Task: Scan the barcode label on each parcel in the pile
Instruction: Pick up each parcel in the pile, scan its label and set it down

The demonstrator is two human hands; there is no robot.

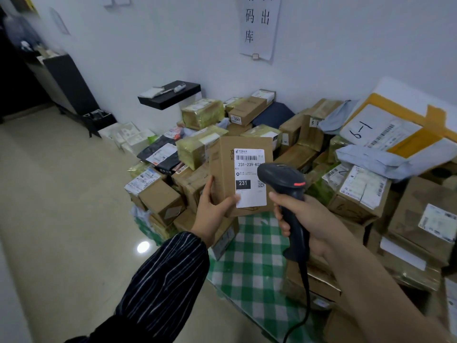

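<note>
White wall (173, 45) w/ paper notice (259, 26) & black shelf (170, 95); beige floor (61, 194) at left. Head view: parcel pile (358, 194) sits against the wall, partly on a green-checked cloth (254, 256). L hand (212, 206) (striped sleeve) has its grip on a flat cardboard parcel (225, 169) by the lower-left corner, thumb on front. Parcel is upright above the pile, white barcode label (249, 179) facing cam. R hand (304, 219) grip is wrapped round the handle of a black barcode scanner (289, 189), whose head overlaps the label's right edge. Cable hangs down.
</note>
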